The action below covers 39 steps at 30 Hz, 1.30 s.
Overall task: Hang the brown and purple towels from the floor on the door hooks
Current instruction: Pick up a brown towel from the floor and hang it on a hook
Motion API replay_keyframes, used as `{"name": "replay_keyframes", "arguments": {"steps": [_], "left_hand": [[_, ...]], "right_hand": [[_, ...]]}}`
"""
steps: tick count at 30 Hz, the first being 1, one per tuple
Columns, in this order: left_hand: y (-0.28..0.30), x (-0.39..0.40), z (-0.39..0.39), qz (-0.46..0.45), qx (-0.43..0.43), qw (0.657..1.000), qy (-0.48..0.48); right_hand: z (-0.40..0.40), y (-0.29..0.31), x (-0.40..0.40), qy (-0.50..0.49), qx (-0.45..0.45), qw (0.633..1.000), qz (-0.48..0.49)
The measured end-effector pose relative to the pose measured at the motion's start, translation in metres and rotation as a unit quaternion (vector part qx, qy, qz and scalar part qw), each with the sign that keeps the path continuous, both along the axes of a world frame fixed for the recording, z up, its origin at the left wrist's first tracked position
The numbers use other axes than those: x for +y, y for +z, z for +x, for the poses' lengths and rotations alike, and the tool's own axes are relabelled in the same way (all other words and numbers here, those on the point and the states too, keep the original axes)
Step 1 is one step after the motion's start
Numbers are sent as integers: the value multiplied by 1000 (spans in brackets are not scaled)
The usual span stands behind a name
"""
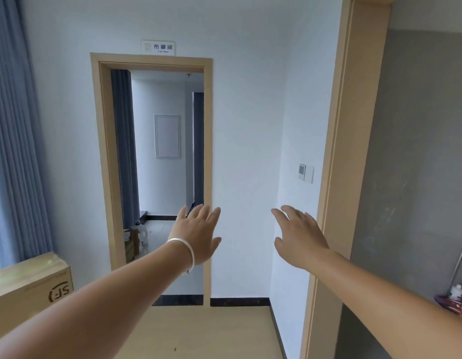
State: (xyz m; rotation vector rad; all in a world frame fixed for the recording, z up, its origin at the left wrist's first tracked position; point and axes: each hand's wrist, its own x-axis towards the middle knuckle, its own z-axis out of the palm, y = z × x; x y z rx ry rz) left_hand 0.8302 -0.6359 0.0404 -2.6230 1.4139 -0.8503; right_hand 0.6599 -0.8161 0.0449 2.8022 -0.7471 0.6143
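Both my arms reach forward at chest height, and neither hand holds anything. My left hand (198, 233), with a silver bracelet on its wrist, has its fingers straight and spread in front of an open doorway (157, 177). My right hand (299, 237) is likewise spread, close to the white wall beside a light wooden door frame (338, 177). No brown or purple towel shows, and no door hooks are visible.
A cardboard box (30, 288) stands at the lower left under blue-grey curtains (15, 138). A wall switch (305, 173) sits on the white wall. At the lower right edge lie a red patterned object (455, 304) and a metal rod. The floor ahead is light wood.
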Motion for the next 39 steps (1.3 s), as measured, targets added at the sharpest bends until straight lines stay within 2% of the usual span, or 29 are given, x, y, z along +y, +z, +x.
{"name": "replay_keyframes", "arguments": {"steps": [9, 20, 31, 39], "left_hand": [[19, -132, 78, -6, -4, 1000, 30], [5, -235, 178, 15, 10, 998, 56], [1, -350, 359, -19, 18, 999, 39], [-1, -404, 490, -18, 16, 999, 45]], "right_hand": [[87, 8, -143, 10, -6, 1000, 5], [191, -14, -250, 28, 9, 999, 24], [364, -3, -356, 20, 20, 1000, -8], [496, -2, -414, 24, 18, 999, -13]]}}
